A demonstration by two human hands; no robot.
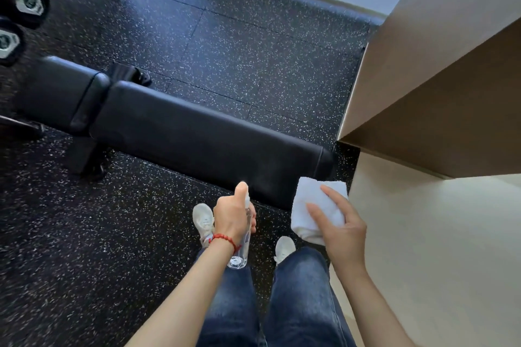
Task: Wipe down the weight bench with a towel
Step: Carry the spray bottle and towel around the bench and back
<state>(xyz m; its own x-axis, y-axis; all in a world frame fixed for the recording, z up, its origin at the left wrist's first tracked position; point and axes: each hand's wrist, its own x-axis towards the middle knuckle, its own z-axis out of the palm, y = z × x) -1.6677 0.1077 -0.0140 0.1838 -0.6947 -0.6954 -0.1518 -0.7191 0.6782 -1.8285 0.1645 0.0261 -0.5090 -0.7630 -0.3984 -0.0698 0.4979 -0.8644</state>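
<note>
Left hand (231,213) gripping clear spray bottle (243,236), finger on the nozzle; right hand (339,224) holding folded white towel (315,204) just above black weight bench (197,132) (near end). Likely risk: mist drifting onto floor (239,51), missing far pad

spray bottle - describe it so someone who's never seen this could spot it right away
Start from the long black weight bench lying across the speckled floor, then come to its near end by the person's feet. The spray bottle is the slim clear one gripped in the left hand, beside the white towel in the right hand.
</note>
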